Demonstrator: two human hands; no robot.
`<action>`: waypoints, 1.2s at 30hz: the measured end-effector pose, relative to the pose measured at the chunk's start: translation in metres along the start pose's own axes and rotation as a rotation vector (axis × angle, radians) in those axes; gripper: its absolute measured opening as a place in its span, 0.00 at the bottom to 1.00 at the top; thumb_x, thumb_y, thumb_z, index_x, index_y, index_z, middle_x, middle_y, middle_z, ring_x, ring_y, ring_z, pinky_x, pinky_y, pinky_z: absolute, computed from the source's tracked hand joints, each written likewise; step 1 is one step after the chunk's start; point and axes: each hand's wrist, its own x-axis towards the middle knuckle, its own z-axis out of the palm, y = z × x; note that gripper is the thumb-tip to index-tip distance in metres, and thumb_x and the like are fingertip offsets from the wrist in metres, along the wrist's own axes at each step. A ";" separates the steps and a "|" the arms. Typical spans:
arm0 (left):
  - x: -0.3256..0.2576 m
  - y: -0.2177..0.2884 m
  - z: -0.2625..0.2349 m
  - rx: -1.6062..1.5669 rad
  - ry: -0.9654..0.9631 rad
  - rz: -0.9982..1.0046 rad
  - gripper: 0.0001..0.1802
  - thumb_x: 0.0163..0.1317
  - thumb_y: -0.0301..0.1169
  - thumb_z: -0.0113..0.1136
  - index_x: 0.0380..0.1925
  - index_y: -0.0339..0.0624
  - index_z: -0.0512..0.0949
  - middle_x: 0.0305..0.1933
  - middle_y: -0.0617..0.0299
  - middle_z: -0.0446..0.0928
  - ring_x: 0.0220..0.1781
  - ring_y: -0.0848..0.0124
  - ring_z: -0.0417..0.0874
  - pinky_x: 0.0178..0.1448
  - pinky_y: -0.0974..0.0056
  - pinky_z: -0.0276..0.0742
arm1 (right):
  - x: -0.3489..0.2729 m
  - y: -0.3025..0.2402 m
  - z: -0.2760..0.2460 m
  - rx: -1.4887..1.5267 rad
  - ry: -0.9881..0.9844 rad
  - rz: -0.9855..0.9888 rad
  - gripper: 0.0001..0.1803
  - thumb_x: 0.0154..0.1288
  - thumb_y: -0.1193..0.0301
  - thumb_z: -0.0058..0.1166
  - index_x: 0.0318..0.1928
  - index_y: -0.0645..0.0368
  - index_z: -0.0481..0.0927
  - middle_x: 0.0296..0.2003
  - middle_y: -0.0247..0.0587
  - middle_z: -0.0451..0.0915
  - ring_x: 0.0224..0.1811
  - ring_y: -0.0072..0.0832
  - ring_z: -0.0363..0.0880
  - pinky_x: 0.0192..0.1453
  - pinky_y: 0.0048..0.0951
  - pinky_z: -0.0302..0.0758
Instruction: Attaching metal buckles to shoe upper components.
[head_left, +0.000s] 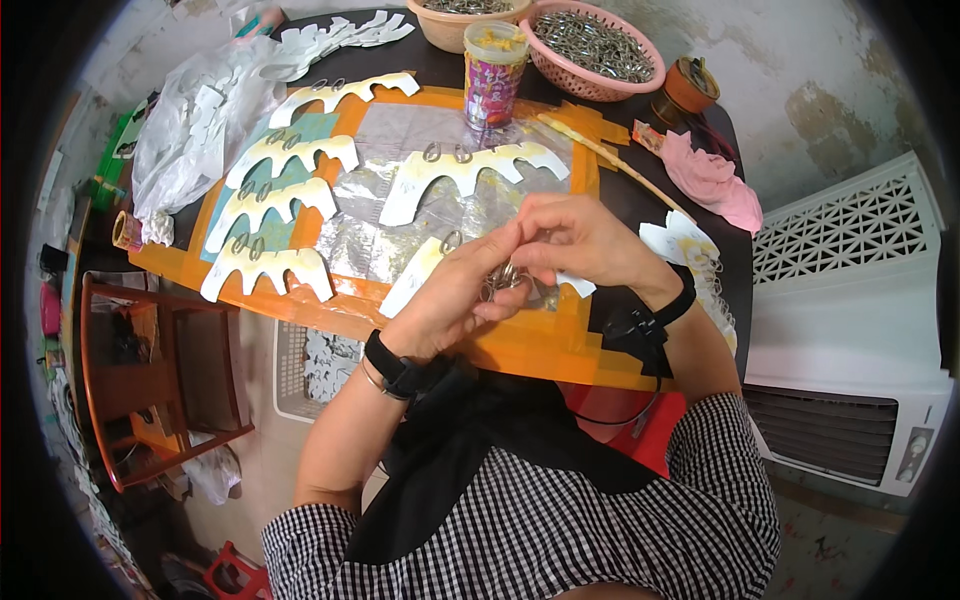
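My left hand (462,290) is cupped over the near part of the table, its fingers curled round a small bunch of shiny metal rings (500,282). Just beside it, my right hand (582,238) pinches thumb and fingers together at the bunch; what lies between its fingertips is hidden. Beneath both hands is a white scalloped piece (412,280) with yellowish smears, partly covered, with a metal ring on its edge. Beyond it lies another scalloped piece (480,172) with oval rings at its upper edge. Several similar pieces (268,272) with ring pairs are lined up on the left.
A purple-printed cup (494,80) with yellow paste stands at the back, near a pink basket (590,60) of metal parts. A yellow-stained stick (610,160) and pink cloth (708,180) lie at right. A plastic bag (190,130) fills the far left. Orange tape (520,350) edges the work surface.
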 end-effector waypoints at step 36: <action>0.007 0.005 0.013 0.273 0.565 0.198 0.09 0.75 0.36 0.45 0.40 0.45 0.71 0.27 0.71 0.69 0.23 0.85 0.63 0.24 0.79 0.55 | 0.017 0.006 0.001 -0.219 0.201 -0.052 0.10 0.55 0.70 0.69 0.36 0.60 0.83 0.32 0.33 0.76 0.31 0.19 0.73 0.36 0.21 0.71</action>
